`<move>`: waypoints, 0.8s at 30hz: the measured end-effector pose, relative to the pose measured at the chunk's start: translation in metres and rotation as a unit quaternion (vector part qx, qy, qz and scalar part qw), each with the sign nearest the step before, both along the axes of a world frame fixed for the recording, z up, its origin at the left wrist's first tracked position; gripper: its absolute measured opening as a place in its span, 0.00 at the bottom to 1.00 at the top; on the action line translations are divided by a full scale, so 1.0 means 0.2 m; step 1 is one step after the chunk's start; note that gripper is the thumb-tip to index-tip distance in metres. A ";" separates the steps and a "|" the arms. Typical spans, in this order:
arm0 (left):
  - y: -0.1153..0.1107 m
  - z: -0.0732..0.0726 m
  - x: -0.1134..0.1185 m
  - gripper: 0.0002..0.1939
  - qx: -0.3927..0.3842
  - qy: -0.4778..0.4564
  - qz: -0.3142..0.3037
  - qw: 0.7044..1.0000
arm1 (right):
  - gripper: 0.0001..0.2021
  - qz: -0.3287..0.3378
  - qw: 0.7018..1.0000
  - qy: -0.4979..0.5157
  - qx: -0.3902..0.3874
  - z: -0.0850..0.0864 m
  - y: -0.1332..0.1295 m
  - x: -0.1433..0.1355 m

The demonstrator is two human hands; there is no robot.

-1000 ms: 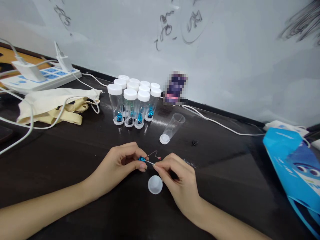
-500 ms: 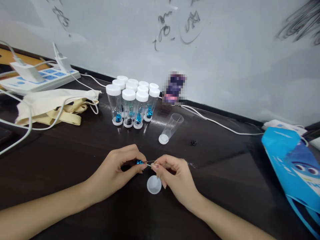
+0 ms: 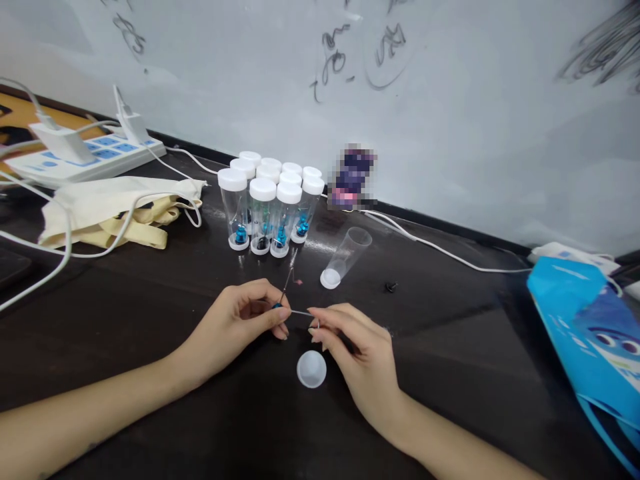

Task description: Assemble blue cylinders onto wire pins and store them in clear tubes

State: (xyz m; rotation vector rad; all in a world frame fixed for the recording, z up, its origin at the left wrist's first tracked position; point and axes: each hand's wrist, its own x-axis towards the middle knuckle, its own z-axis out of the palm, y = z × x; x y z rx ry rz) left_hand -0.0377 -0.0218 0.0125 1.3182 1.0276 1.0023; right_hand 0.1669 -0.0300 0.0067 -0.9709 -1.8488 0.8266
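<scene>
My left hand (image 3: 250, 317) is closed, pinching a small shiny blue piece (image 3: 278, 306) between thumb and fingers; most of it is hidden. From this piece a thin dark wire (image 3: 287, 285) sticks up and away, with a small reddish tip (image 3: 299, 282) near its bent end. A thin silvery rod (image 3: 301, 313) runs from the left fingertips across to my right hand (image 3: 357, 350), whose thumb and index finger close around its bent far end. Just below the right fingertips, a round white cap (image 3: 311, 369) lies on the dark table.
Several white-capped clear tubes (image 3: 263, 207) with blue or dark pieces stand behind my hands. An uncapped clear tube (image 3: 346, 257) lies to their right, near a small black piece (image 3: 391, 287). Power strip (image 3: 107, 157), cloth bag (image 3: 100, 210) and cables are left; a blue bag (image 3: 585, 320) is right.
The dark wire, pointing toward my right hand before, now stands up and away from me. My right fingers have moved right along the silvery rod and parted from the wire.
</scene>
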 end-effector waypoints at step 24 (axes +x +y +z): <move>-0.03 -0.03 0.00 0.06 0.061 0.049 -0.034 0.996 | 0.09 0.021 0.993 0.041 -0.104 -0.02 0.00 0.00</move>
